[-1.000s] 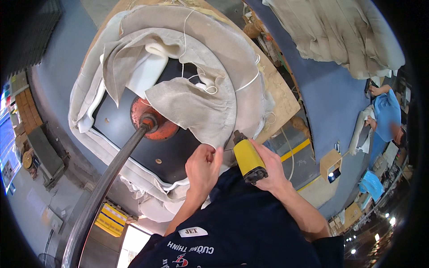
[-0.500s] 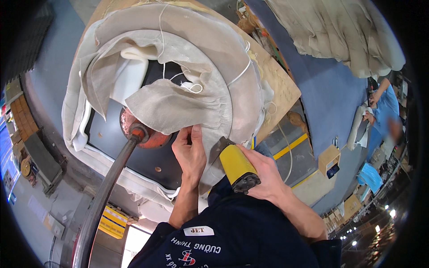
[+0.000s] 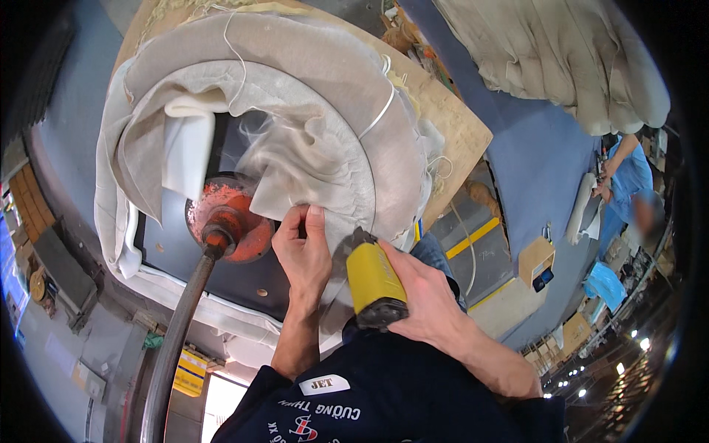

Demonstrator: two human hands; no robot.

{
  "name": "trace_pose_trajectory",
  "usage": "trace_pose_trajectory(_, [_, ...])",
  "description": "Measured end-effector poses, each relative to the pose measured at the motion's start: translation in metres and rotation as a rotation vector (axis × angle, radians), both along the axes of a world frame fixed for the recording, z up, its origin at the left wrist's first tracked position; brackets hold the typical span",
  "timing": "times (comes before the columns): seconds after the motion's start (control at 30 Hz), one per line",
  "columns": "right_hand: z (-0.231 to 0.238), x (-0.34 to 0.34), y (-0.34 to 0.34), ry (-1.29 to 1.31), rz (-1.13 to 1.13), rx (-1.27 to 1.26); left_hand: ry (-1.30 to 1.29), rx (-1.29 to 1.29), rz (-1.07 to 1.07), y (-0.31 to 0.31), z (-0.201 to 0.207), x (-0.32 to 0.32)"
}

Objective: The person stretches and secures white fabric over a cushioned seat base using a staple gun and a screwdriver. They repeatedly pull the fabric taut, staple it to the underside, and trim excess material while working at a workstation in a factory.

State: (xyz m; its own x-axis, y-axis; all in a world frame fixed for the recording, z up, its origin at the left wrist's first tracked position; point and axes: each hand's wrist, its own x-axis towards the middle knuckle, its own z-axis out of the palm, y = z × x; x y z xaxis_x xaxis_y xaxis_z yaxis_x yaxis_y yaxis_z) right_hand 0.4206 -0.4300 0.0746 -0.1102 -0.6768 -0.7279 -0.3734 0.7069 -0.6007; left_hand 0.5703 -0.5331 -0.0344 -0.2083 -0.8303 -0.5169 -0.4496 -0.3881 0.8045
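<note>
A round upholstered seat piece, its padded rim point(image 3: 325, 66) covered in beige fabric, lies before me. My left hand point(image 3: 304, 251) pinches the edge of a loose, crumpled beige fabric flap point(image 3: 303, 170) between thumb and fingers, over the dark base panel point(image 3: 170, 255). My right hand point(image 3: 428, 295) grips a yellow and black staple gun point(image 3: 373, 284), its dark nose close to the fabric near my left hand. A worn red disc point(image 3: 255, 236) on a metal pole point(image 3: 185, 317) presses on the panel to the left. White padding point(image 3: 185, 151) shows from a fold.
Under the seat piece is a wooden board point(image 3: 458, 140). White cord point(image 3: 382, 111) lies across the rim. Beige covers point(image 3: 561, 59) hang over a blue-grey surface at the upper right. A person in blue point(image 3: 628, 181) works at the far right, near a small cardboard box point(image 3: 535, 262).
The flap has been drawn back toward the right and bunched up, baring more of the red disc. My left hand keeps its pinch. The staple gun has shifted slightly left.
</note>
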Motion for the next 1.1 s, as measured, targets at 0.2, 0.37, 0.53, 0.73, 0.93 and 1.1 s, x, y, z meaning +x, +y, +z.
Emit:
trace_pose_trajectory(0.2, [-0.006,0.0,0.012,-0.044,-0.03,-0.119,0.061,-0.048,0.071,-0.007,0.002,-0.01])
trace_pose_trajectory(0.37, [-0.007,0.011,-0.005,-0.027,-0.053,-0.016,0.06,-0.05,-0.007,-0.011,-0.002,-0.005])
trace_pose_trajectory(0.53, [0.002,0.006,-0.011,-0.022,-0.033,0.009,0.089,-0.083,-0.031,-0.018,-0.003,-0.011])
trace_pose_trajectory(0.73, [-0.004,0.001,-0.017,-0.025,0.02,0.011,0.121,-0.12,-0.037,-0.036,0.003,-0.028])
trace_pose_trajectory(0.93, [-0.01,0.004,-0.023,-0.04,0.037,0.005,0.099,-0.131,-0.091,-0.055,-0.006,-0.031])
trace_pose_trajectory(1.1, [-0.009,-0.007,-0.042,-0.044,0.129,0.068,0.033,-0.057,-0.146,-0.069,-0.002,-0.037])
